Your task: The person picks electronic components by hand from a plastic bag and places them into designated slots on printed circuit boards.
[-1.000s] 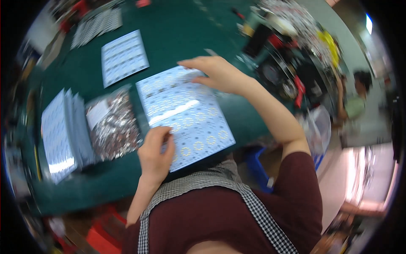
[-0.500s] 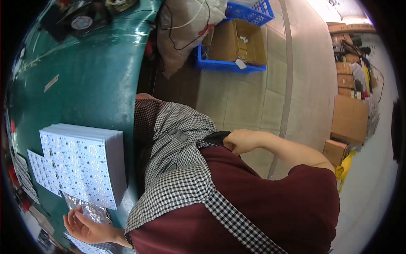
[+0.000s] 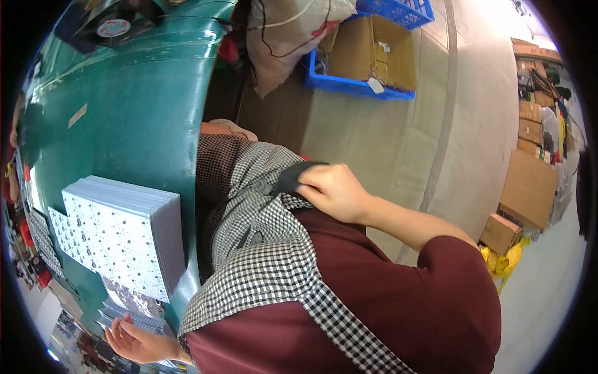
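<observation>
At my waist, my right hand (image 3: 339,192) is closed on a piece of black cloth (image 3: 291,177), which lies against my black-and-white checked apron (image 3: 258,274). I cannot tell whether the cloth is joined to the apron. My left hand (image 3: 138,341) is open and empty at the lower left, palm up with its fingers loosely curled apart. Just beyond it stands a tall stack of white circuit-board panels (image 3: 115,240) dotted with small dark parts. A clear plastic bag (image 3: 132,298) lies between that stack and a second, lower stack of panels (image 3: 146,321) by my left hand.
The green-covered table (image 3: 137,124) runs along my left side, with a black fan-like device (image 3: 115,28) at its far end. On the floor ahead are a white sack (image 3: 283,37) and a blue crate (image 3: 361,90) holding an open cardboard box (image 3: 355,53). Cartons (image 3: 529,187) line the right.
My right hand has moved a little left and forward over my lap, and more of the black cloth shows. My left hand is slightly lower in the picture. The whole view has shifted somewhat.
</observation>
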`<act>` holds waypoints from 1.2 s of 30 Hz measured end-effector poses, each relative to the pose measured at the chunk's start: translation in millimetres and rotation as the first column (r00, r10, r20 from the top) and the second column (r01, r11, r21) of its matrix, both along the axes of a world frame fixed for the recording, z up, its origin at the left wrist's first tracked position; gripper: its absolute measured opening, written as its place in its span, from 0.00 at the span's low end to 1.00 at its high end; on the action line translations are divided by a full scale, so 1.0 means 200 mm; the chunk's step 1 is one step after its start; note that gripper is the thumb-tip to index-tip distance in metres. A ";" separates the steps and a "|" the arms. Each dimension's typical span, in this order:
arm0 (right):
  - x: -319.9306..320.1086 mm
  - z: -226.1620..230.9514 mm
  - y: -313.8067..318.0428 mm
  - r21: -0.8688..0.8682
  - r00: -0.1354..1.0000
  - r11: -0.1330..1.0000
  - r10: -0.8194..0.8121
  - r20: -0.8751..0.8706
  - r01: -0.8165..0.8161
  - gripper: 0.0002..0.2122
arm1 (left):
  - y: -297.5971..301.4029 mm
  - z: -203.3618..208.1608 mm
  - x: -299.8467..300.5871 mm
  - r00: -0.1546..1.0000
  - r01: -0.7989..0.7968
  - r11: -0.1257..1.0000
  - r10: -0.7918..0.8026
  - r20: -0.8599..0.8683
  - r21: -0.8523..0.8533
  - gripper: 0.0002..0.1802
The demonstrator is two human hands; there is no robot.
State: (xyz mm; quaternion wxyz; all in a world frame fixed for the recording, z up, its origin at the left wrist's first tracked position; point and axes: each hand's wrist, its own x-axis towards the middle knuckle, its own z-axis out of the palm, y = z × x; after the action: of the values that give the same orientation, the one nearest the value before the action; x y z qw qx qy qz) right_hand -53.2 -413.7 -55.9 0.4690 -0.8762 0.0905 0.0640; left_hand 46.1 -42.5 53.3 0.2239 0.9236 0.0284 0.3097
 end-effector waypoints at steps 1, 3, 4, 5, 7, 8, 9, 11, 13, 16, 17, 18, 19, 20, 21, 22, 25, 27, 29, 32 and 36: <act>0.05 -0.02 0.01 -0.001 0.998 1.000 0.020 0.056 -0.020 0.09 | 0.03 0.01 -0.01 1.000 -0.004 1.000 0.003 -0.024 -0.021 0.19; 0.17 -0.09 0.07 0.067 0.994 0.996 0.059 0.088 -0.065 0.09 | 0.30 -0.01 -0.02 0.988 0.140 0.988 -0.144 -0.052 -0.064 0.23; 0.25 -0.14 0.09 0.136 0.992 0.985 0.097 0.080 -0.107 0.09 | 0.50 -0.01 -0.01 0.961 0.267 0.959 -0.271 -0.043 -0.091 0.23; 0.31 -0.15 0.11 0.129 0.984 0.978 0.157 0.078 -0.167 0.09 | 0.55 0.02 0.00 0.945 0.308 0.949 -0.313 -0.093 -0.073 0.24; 0.36 -0.19 0.15 0.194 0.979 0.961 0.184 0.085 -0.198 0.09 | 0.40 0.06 0.03 0.950 0.311 0.947 -0.313 0.014 0.077 0.30; 0.36 -0.21 0.15 0.260 0.985 0.951 0.148 0.088 -0.167 0.09 | 0.38 0.08 0.07 0.919 0.390 0.919 -0.392 0.031 0.055 0.29; 0.37 -0.22 0.11 0.250 0.978 0.947 0.210 -0.003 -0.202 0.07 | 0.33 0.08 0.10 0.913 0.404 0.913 -0.406 0.030 0.061 0.29; 0.37 -0.22 0.12 0.250 0.977 0.947 0.211 -0.012 -0.201 0.07 | 0.24 0.09 0.14 0.943 0.327 0.942 -0.331 0.045 0.068 0.24; 0.36 -0.22 0.14 0.249 0.973 0.944 0.229 -0.025 -0.215 0.06 | 0.23 0.09 0.13 0.940 0.329 0.941 -0.334 0.065 0.082 0.23; 0.36 -0.22 0.14 0.292 0.971 0.930 0.238 -0.025 -0.221 0.06 | 0.31 0.09 0.11 0.940 0.334 0.939 -0.339 0.051 0.088 0.22; 0.37 -0.22 0.14 0.277 0.962 0.927 0.271 -0.033 -0.252 0.06 | 0.37 0.09 0.10 0.938 0.344 0.935 -0.346 0.013 0.086 0.22; 0.38 -0.22 0.14 0.260 0.953 0.924 0.299 -0.041 -0.279 0.06 | 0.42 0.09 0.11 0.934 0.357 0.930 -0.357 -0.024 0.082 0.23; 0.38 -0.22 0.14 0.262 0.952 0.923 0.303 -0.040 -0.283 0.06 | 0.46 0.09 0.12 0.928 0.372 0.925 -0.368 -0.063 0.076 0.23; 0.38 -0.23 0.14 0.259 0.956 0.925 0.293 -0.013 -0.280 0.06 | 0.50 0.09 0.12 0.919 0.388 0.919 -0.381 -0.101 0.069 0.24; 0.38 -0.23 0.14 0.253 0.958 0.926 0.286 0.014 -0.280 0.06 | 0.43 0.08 0.10 0.921 0.383 0.921 -0.376 -0.100 0.069 0.24; 0.39 -0.24 0.13 0.252 0.957 0.925 0.289 0.015 -0.284 0.06 | 0.31 0.08 0.07 0.949 0.314 0.948 -0.312 -0.042 0.048 0.22; 0.42 -0.22 0.08 0.252 0.934 0.902 0.356 0.024 -0.350 0.07 | 0.27 0.09 0.05 0.972 0.234 0.970 -0.235 0.012 0.059 0.23; 0.48 -0.18 0.06 0.220 0.883 0.856 0.460 0.090 -0.468 0.08 | 0.34 0.12 0.02 0.979 0.194 0.976 -0.198 0.039 0.095 0.25; 0.49 -0.13 0.04 0.268 0.827 0.786 0.556 0.088 -0.557 0.09 | 0.42 0.12 -0.03 0.972 0.235 0.972 -0.235 0.020 0.019 0.23; 0.44 -0.15 -0.14 0.316 0.732 0.701 0.681 -0.028 -0.640 0.09 | 0.13 -0.01 -0.01 0.997 0.069 0.979 -0.071 -0.006 -0.191 0.18; 0.36 -0.21 -0.26 0.397 0.363 0.560 0.805 -0.470 -0.727 0.09 | -0.08 -0.08 -0.04 0.996 0.084 0.927 -0.068 0.056 -0.365 0.17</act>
State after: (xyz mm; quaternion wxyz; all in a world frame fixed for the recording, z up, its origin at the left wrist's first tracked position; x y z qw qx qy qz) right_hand 18.9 -465.0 -98.5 0.3807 -0.7146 -0.1869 0.5563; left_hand 38.1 -58.5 37.2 0.4051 0.8592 0.0454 0.3093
